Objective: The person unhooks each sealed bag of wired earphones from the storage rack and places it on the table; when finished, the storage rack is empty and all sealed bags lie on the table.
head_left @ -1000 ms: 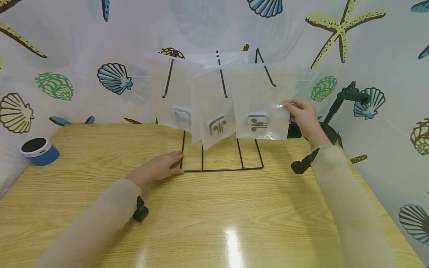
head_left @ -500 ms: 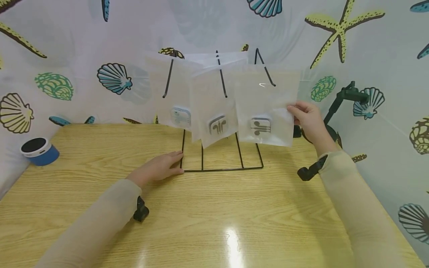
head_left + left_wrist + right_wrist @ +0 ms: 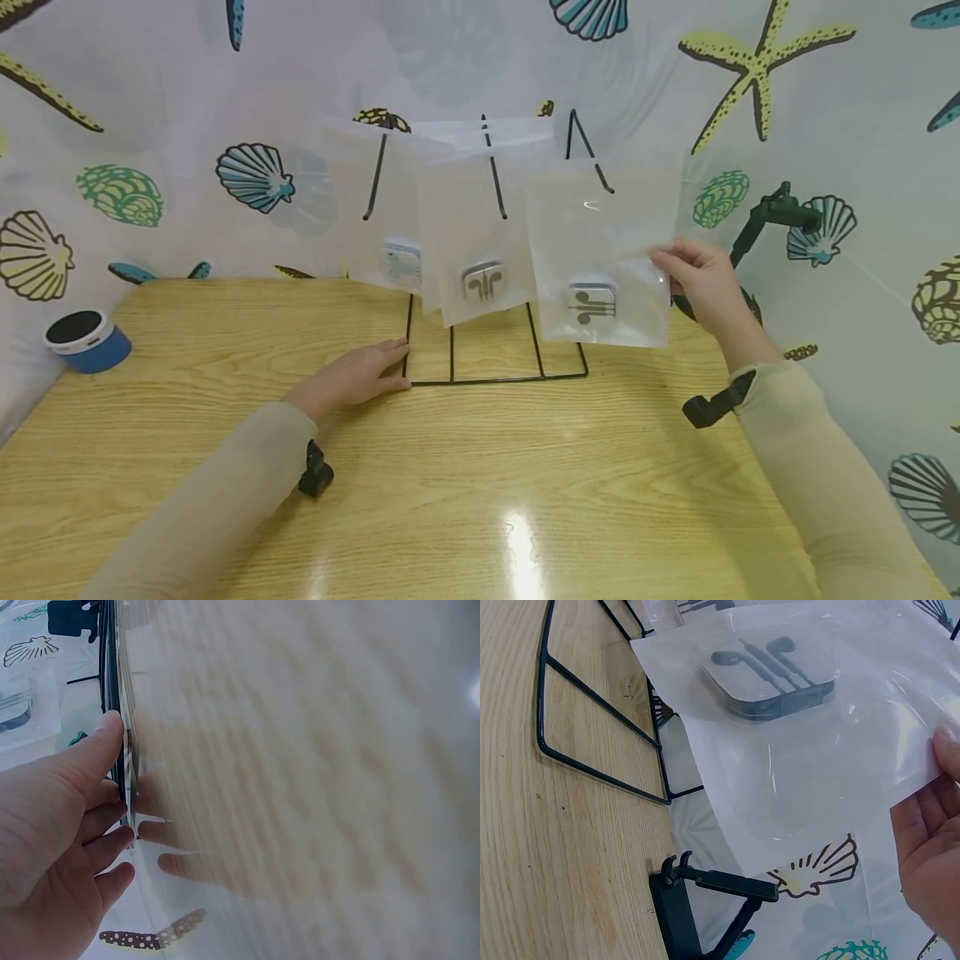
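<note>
Earphone bag [image 3: 547, 250] in play, I see the left hand [image 3: 354, 373] nearest, thumb and fingers spread against the wire rack's base [image 3: 495, 381]; beyond, the right hand [image 3: 703, 283] pinches the bag's edge as it hangs on the right prong [image 3: 600, 173], case [image 3: 592, 303] inside. Best handled gently, base held steady. Farther along, the middle bag [image 3: 480, 217] holds another.

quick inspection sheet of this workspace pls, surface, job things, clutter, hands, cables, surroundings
Surface: wood-grain table, light glare near the front.
Job's things: left bag, middle bag and right bag on the prongs of the black wire rack; a flat case shows in each.
Clutter: blue-and-white container at left; black stand at rear right.
Hands: left hand touches the rack's base; right hand's fingers pinch the right bag's edge.
Cables: nothing seen outside the bags.
Surroundings: pale backdrop with shell and starfish prints.
</note>
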`<state>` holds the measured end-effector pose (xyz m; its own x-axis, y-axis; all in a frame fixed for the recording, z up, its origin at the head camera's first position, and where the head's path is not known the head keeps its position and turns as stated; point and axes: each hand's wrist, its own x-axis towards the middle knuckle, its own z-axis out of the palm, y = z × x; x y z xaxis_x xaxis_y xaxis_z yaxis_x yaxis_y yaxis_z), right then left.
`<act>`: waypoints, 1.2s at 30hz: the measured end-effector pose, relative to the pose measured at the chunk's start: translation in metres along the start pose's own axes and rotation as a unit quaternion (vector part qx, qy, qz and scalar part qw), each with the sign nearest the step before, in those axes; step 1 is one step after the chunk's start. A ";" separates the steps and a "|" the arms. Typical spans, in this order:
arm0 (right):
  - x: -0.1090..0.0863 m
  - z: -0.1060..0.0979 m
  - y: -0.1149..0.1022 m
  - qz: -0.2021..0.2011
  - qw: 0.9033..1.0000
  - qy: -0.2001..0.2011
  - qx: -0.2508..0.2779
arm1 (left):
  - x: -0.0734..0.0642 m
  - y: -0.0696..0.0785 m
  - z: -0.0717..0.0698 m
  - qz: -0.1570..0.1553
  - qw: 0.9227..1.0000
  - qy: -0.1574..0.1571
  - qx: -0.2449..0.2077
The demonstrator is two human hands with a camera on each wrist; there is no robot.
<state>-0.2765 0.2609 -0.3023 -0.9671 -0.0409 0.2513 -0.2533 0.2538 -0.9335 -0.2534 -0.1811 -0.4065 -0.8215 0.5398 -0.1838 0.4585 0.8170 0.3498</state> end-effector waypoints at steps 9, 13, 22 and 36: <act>-0.016 -0.005 -0.006 0.012 1.000 0.001 -0.029 | 0.001 0.000 0.001 -0.003 1.000 -0.001 -0.001; -0.023 -0.007 -0.008 0.014 0.999 0.000 -0.041 | 0.001 0.000 0.001 -0.005 1.000 -0.002 -0.005; -0.035 -0.013 -0.007 -0.004 1.000 -0.018 0.010 | 0.001 0.000 0.001 -0.003 1.000 0.001 -0.003; -0.059 -0.017 -0.012 -0.020 0.999 -0.035 0.005 | 0.002 -0.001 0.002 -0.003 1.000 0.001 -0.008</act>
<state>-0.2156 0.2771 -0.3018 -0.9556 -0.1184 0.2698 -0.2912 0.2401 -0.9261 -0.2550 -0.1808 -0.4089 -0.8247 0.5344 -0.1849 0.4479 0.8169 0.3633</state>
